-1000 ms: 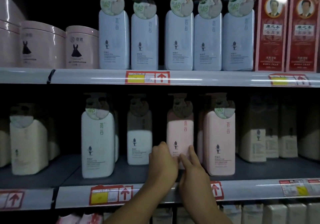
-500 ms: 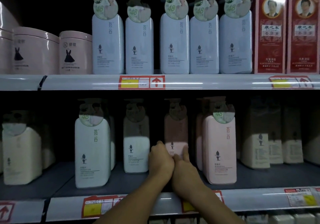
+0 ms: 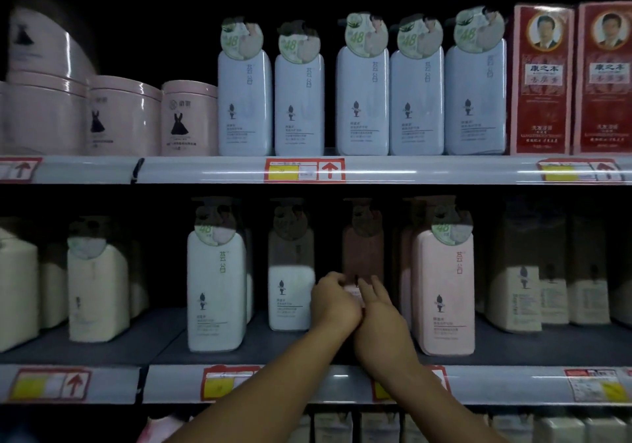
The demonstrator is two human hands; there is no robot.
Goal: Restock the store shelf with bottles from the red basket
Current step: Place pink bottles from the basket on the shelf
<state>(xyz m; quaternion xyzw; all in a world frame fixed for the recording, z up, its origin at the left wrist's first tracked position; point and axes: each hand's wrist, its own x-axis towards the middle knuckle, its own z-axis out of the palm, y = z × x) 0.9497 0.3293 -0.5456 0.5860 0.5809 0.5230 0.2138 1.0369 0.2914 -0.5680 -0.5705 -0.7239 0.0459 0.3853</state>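
An upright pink bottle (image 3: 363, 258) is pressed deep into the shelf (image 3: 164, 343), straight ahead, by left hand (image 3: 337, 300) and right hand (image 3: 379, 316), fingers loosely extended.

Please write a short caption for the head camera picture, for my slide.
Both hands, left and right, push a pink bottle deep into the lower shelf.

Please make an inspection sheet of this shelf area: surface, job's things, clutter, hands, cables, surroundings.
Surface: lower shelf, dim, partly stocked.
Job's things: pink bottle set back in the row; red basket not seen.
Clutter: nothing seen.
Hands: left hand and right hand both on the pink bottle's lower front; grip unclear.
Cables: nothing seen.
Surroundings: upper shelf with blue bottles, pink tubs, red boxes; price tags on the rails.
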